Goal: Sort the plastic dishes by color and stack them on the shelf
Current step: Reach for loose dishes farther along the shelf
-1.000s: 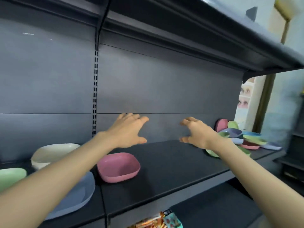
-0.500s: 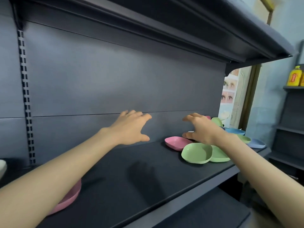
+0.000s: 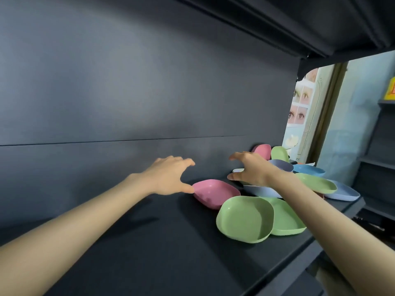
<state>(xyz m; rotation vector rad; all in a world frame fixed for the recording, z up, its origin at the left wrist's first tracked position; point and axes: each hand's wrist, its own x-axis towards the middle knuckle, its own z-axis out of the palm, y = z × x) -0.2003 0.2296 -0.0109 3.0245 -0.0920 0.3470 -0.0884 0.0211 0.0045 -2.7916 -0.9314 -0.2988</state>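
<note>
My left hand (image 3: 168, 176) is spread open and holds nothing, its thumb just at the near rim of the pink dish (image 3: 214, 192). My right hand (image 3: 251, 170) is open too, fingers curved and empty, hovering above the jumble of dishes. Between the two hands lies that pink dish, tipped slightly on the shelf (image 3: 149, 242). Below my right wrist sit two green dishes (image 3: 245, 220), one overlapping the other. Past my right hand the pile runs on: a lavender dish (image 3: 263, 191) under the wrist, another green one (image 3: 316, 182), a blue one (image 3: 307, 169), and a pink and a green leaning against the back panel.

I judge these to be thin, light plastic, stiff enough to lift by one edge but smooth and apt to slide. I would pinch the pink one by its rim, thumb inside, and nest it with its own colour.
</note>
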